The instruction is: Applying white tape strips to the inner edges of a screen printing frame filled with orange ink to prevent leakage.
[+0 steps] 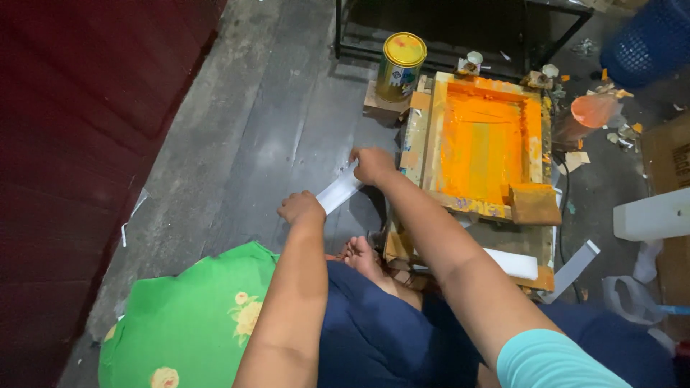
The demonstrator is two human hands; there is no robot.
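Fingers (363, 159) of my right hand (372, 165) and left hand (300, 207) are clamped on opposite ends of a white strip (338, 191), held above the floor beside the orange-stained screen frame (483, 140); I'd keep it taut and level

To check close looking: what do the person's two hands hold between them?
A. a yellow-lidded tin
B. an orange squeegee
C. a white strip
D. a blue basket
C: the left hand and right hand each grip an end of the white strip, beside the orange-inked screen frame.
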